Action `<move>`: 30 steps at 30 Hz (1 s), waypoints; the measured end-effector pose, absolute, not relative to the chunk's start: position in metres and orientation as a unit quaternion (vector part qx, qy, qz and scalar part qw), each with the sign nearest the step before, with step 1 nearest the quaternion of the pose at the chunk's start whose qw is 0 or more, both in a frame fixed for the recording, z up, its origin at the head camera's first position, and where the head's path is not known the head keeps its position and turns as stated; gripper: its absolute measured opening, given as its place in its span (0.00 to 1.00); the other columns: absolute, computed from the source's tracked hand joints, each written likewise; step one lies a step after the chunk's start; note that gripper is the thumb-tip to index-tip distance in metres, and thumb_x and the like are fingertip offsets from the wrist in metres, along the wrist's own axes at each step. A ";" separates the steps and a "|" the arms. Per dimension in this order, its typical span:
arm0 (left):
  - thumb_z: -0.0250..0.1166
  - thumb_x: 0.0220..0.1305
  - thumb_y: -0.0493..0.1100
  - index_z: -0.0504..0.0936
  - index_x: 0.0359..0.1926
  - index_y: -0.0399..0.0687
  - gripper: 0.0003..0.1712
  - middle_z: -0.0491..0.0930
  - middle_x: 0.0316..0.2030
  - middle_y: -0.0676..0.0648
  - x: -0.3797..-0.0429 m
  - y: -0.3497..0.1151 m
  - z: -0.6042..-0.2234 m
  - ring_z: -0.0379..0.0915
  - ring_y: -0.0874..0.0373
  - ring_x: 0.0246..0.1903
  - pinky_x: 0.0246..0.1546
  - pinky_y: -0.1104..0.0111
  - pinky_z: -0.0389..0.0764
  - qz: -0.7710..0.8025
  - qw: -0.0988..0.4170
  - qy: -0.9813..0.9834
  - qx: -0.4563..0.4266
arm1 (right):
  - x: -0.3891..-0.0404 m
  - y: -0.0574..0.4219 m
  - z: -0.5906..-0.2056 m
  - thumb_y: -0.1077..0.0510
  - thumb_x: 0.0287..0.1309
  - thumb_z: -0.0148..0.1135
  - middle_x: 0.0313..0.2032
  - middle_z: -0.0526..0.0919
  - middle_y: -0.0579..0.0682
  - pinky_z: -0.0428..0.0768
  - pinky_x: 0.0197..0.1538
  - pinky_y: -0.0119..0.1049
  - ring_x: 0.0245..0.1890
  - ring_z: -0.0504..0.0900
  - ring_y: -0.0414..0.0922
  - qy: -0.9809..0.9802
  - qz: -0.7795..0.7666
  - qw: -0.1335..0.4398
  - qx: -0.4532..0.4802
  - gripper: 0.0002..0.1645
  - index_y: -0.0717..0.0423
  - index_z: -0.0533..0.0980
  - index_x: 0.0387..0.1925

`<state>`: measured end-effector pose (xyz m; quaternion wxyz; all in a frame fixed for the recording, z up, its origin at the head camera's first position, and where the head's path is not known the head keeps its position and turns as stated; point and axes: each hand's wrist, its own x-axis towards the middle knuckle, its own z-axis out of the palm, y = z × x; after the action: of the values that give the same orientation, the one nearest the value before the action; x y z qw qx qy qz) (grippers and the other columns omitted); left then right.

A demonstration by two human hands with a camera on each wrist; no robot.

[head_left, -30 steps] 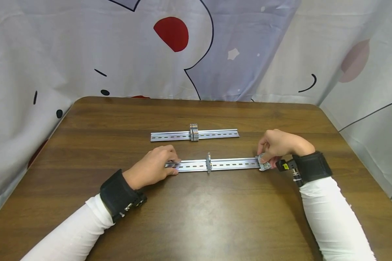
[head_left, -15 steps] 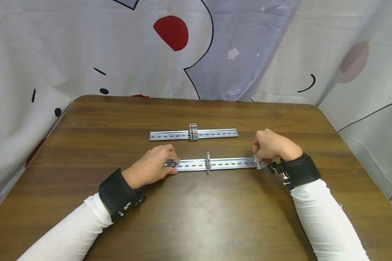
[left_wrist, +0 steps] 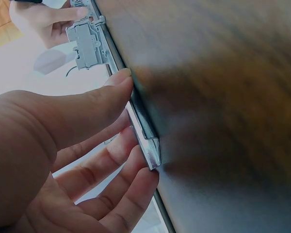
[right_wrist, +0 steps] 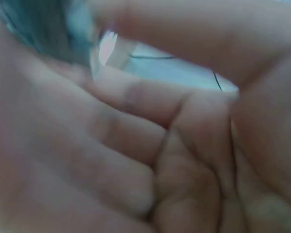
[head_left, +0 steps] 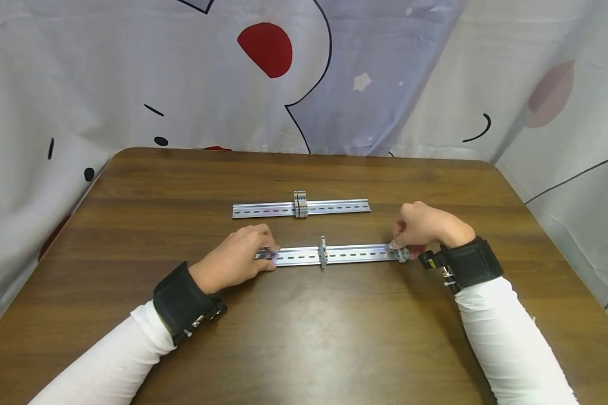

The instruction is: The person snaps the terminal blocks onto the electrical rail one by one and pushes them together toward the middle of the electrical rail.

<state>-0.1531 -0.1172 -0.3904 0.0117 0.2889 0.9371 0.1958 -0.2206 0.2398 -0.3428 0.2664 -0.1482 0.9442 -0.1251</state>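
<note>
A slotted metal DIN rail (head_left: 357, 254) lies across the table in front of the person. The left hand (head_left: 235, 256) grips its left end between thumb and fingers, as the rail (left_wrist: 146, 138) in the left wrist view also shows. Near mid-rail stands a grey terminal block (head_left: 323, 252), upright across the rail. At the rail's right end, the right hand (head_left: 429, 226) pinches another grey terminal block (head_left: 400, 255), partly hidden by the fingers. Whether that block is seated on the rail cannot be told. The right wrist view is blurred and filled by the palm and fingers.
Farther back on the wooden table (head_left: 304, 337) lies a second DIN rail (head_left: 263, 211), with several terminal blocks (head_left: 300, 204) grouped near its middle. A printed curtain (head_left: 182, 73) hangs behind the table's back edge.
The right hand has brought its terminal block leftward to the rail's right end and turned and lowered it there. The left hand keeps its grip on the rail, nearly still.
</note>
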 end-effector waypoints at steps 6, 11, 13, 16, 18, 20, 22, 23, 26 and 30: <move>0.75 0.54 0.42 0.89 0.42 0.42 0.15 0.81 0.38 0.47 -0.154 -0.115 -0.388 0.78 0.52 0.40 0.40 0.60 0.79 0.192 0.010 0.937 0.293 | -0.223 0.264 -0.332 0.57 0.58 0.68 0.22 0.88 0.50 0.83 0.28 0.36 0.22 0.85 0.43 0.917 -0.174 0.303 -0.192 0.17 0.63 0.81 0.47; 0.75 0.54 0.43 0.88 0.42 0.43 0.14 0.81 0.38 0.47 -0.154 -0.115 -0.388 0.78 0.53 0.40 0.41 0.60 0.80 0.191 0.011 0.938 0.289 | -0.227 0.274 -0.334 0.61 0.49 0.74 0.26 0.88 0.49 0.79 0.30 0.32 0.25 0.81 0.40 0.889 -0.206 0.335 -0.235 0.26 0.64 0.77 0.51; 0.75 0.54 0.43 0.88 0.42 0.43 0.14 0.81 0.38 0.47 -0.154 -0.115 -0.389 0.78 0.52 0.40 0.41 0.60 0.80 0.192 0.011 0.938 0.288 | -0.229 0.275 -0.337 0.61 0.48 0.75 0.29 0.90 0.51 0.81 0.33 0.31 0.28 0.83 0.38 0.881 -0.223 0.342 -0.238 0.26 0.64 0.77 0.49; 0.76 0.53 0.43 0.89 0.42 0.43 0.15 0.81 0.38 0.47 -0.153 -0.115 -0.389 0.79 0.52 0.40 0.41 0.60 0.80 0.194 0.011 0.938 0.288 | -0.233 0.274 -0.343 0.63 0.46 0.75 0.34 0.91 0.54 0.82 0.36 0.32 0.33 0.86 0.39 0.871 -0.248 0.351 -0.238 0.24 0.63 0.78 0.47; 0.76 0.54 0.43 0.89 0.42 0.43 0.15 0.81 0.38 0.47 -0.153 -0.115 -0.389 0.79 0.52 0.40 0.40 0.60 0.80 0.194 0.011 0.938 0.288 | -0.234 0.272 -0.346 0.64 0.46 0.76 0.35 0.91 0.55 0.83 0.38 0.33 0.34 0.86 0.39 0.864 -0.263 0.356 -0.241 0.24 0.64 0.77 0.47; 0.75 0.54 0.43 0.89 0.42 0.43 0.15 0.81 0.38 0.46 -0.153 -0.116 -0.389 0.79 0.52 0.40 0.40 0.60 0.80 0.194 0.011 0.938 0.287 | -0.236 0.269 -0.350 0.64 0.46 0.76 0.35 0.91 0.55 0.83 0.39 0.34 0.33 0.86 0.39 0.858 -0.276 0.359 -0.242 0.24 0.65 0.77 0.47; 0.75 0.54 0.43 0.89 0.43 0.42 0.15 0.81 0.38 0.46 -0.152 -0.116 -0.389 0.79 0.52 0.40 0.40 0.60 0.80 0.193 0.011 0.938 0.286 | -0.236 0.263 -0.353 0.65 0.46 0.76 0.34 0.90 0.54 0.83 0.39 0.35 0.32 0.86 0.39 0.854 -0.288 0.361 -0.240 0.25 0.65 0.77 0.47; 0.75 0.54 0.43 0.89 0.42 0.42 0.15 0.81 0.38 0.46 -0.152 -0.116 -0.389 0.79 0.52 0.40 0.40 0.60 0.80 0.192 0.011 0.939 0.286 | -0.236 0.260 -0.354 0.65 0.46 0.75 0.34 0.90 0.54 0.84 0.39 0.36 0.32 0.86 0.39 0.852 -0.294 0.361 -0.241 0.25 0.65 0.77 0.47; 0.76 0.53 0.43 0.89 0.42 0.42 0.15 0.81 0.38 0.46 -0.152 -0.116 -0.389 0.79 0.51 0.40 0.41 0.60 0.79 0.193 0.008 0.938 0.287 | -0.233 0.248 -0.357 0.65 0.47 0.75 0.33 0.90 0.53 0.83 0.40 0.36 0.32 0.86 0.40 0.847 -0.310 0.357 -0.244 0.24 0.64 0.77 0.48; 0.76 0.53 0.42 0.89 0.41 0.42 0.14 0.81 0.37 0.46 -0.152 -0.117 -0.390 0.78 0.51 0.40 0.41 0.59 0.79 0.193 0.005 0.938 0.288 | -0.228 0.232 -0.359 0.63 0.48 0.75 0.33 0.90 0.55 0.81 0.40 0.33 0.33 0.86 0.41 0.841 -0.325 0.342 -0.264 0.25 0.65 0.78 0.49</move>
<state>-0.1524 -0.1167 -0.3897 0.0052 0.2876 0.9380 0.1934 -0.2281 0.2315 -0.3595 0.3418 -0.2641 0.8411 -0.3254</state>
